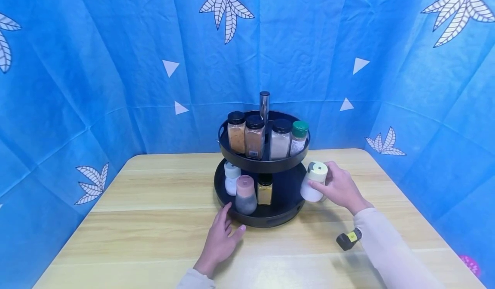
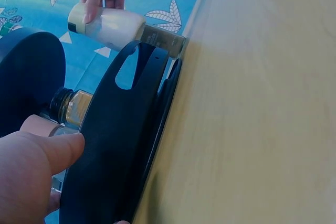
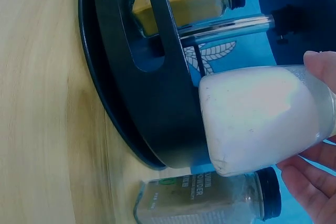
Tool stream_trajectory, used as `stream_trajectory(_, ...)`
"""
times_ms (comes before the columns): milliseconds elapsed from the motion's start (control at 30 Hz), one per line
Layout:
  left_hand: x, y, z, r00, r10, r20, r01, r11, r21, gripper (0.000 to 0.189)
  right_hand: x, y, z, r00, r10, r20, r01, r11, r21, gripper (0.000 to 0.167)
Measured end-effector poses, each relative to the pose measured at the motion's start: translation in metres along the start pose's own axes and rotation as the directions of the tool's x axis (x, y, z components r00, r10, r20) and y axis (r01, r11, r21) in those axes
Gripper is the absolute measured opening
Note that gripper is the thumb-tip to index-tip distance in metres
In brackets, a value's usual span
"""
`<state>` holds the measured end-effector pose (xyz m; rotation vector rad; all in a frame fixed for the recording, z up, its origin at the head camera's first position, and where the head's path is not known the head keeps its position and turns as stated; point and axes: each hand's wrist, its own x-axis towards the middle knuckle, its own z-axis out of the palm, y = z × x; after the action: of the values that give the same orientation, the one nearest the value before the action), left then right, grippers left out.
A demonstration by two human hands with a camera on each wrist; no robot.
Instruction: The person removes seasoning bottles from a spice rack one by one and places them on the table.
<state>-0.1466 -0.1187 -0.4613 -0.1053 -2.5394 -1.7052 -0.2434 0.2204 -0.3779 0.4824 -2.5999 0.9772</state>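
White shaker (image 3: 257,119) in right hand (image 1: 342,188)

It looks white, with a pale yellow lid (image 1: 319,168). This hand pinches it right of the frame's centre, beside the lower tray (image 1: 267,221). At lower centre, the left hand (image 1: 219,242) is loosely spread.

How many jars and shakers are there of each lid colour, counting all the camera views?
Black-lidded jars: 5
Green-lidded jar: 1
White-capped shaker: 1
Pink-capped shaker: 1
Pale-yellow-capped shaker: 1
Total in sight: 9
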Motion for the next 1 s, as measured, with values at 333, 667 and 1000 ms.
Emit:
stream_trajectory(333, 0.001, -0.002, -0.001, 1.000, 0.005, 0.004, -0.005, 1.000, 0.006, 0.076, -0.002, 0.001, -0.002, 1.000, 0.005, -0.001, -0.005, 1.000, 0.008, 0.053)
stream_trajectory(667, 0.000, -0.002, -0.001, 1.000, 0.009, 0.008, -0.009, 1.000, -0.005, 0.077, -0.007, 0.003, -0.005, 1.000, 0.027, -0.014, -0.027, 1.000, -0.011, 0.053)
stream_trajectory(1000, 0.000, -0.003, -0.001, 1.000, 0.009, 0.010, -0.008, 1.000, -0.015, 0.077, -0.011, 0.005, -0.010, 0.997, 0.070, -0.013, -0.070, 0.998, -0.007, 0.053)
